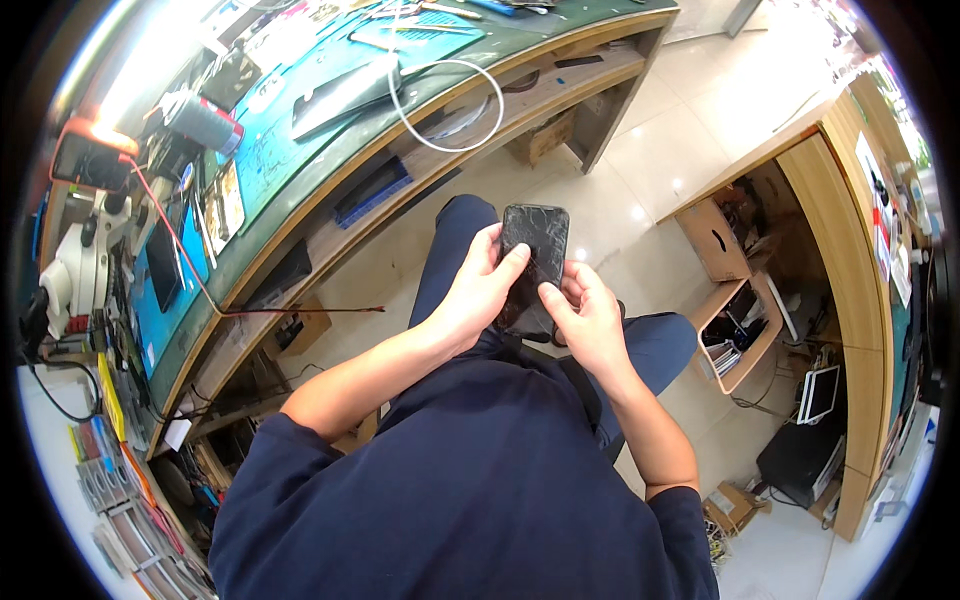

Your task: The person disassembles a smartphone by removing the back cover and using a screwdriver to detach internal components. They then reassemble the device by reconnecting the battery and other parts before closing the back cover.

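Observation:
A black smartphone (537, 225) with a cracked, glossy screen is held upright over my lap. My left hand (484, 287) grips its left edge, the thumb resting on the glass. On the other side, my right hand (588, 310) holds the lower right edge, its thumb near the screen and its fingers curled behind. The phone's lower part is dark and partly covered by my hands. What the fingers touch at the back is hidden.
To the left runs a workbench with a blue mat (270, 145), bearing a flat silver device (345, 95) and tools. A white cable (500, 105) loops over its edge; a red lead (300, 311) sticks out. At right stands a wooden cabinet (835, 260) with an open cardboard box (740, 375).

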The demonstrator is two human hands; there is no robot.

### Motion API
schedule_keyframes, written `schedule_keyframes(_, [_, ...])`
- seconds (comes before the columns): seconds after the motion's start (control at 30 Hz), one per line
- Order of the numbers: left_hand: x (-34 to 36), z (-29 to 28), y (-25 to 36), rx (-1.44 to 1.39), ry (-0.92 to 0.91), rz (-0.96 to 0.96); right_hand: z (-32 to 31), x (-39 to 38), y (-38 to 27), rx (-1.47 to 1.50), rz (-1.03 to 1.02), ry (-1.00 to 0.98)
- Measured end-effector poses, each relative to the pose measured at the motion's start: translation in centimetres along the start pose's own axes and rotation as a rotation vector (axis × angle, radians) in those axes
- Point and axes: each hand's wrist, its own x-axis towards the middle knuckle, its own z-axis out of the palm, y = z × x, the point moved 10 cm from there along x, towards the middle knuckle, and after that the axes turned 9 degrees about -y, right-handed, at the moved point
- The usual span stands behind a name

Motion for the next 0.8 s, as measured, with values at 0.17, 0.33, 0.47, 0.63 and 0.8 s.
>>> schedule_keyframes(0.17, [0.7, 1.2, 0.4, 0.039, -0.051, 0.044, -2.2, -2.9, 1.0, 0.092, -0.031, 0.005])
schedule_keyframes(0.33, [0.6, 3.1, -0.1, 0.021, -0.157, 0.123, -3.1, -5.1, 0.9, 0.056, -0.04, -0.002])
schedule_keyframes(0.47, [0.3, 4.0, -0.2, -0.008, -0.206, 0.092, -4.2, -6.0, 0.7, 0.045, -0.049, 0.077])
schedule_keyframes(0.63, [0.3, 3.9, -1.0, 0.036, -0.276, 0.015, -5.1, -6.3, 0.0, -0.113, 0.002, 0.094])
schedule_keyframes(0.8, [1.4, 5.8, 2.4, 0.288, -0.387, 0.134, -5.3, -6.2, -2.2, -0.35, 0.028, 0.019])
